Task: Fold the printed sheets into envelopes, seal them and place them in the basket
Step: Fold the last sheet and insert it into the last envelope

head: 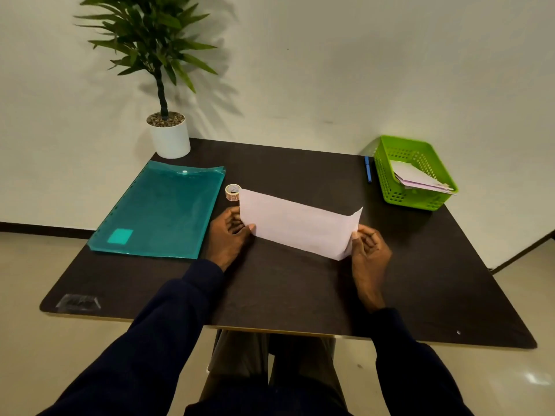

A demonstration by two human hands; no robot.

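So both hands, left hand point(229, 232) and right hand point(370, 250), pinch the folded sheet point(297, 225) upright mid-table point(285, 289), basket point(387, 172) at far right corner.

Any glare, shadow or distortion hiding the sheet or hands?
Head view: wide-angle lens bows the table edges; the plant casts a soft shadow on the wall; small glare on the floor, lower right; sheet, left hand and right hand evenly lit, sharp.
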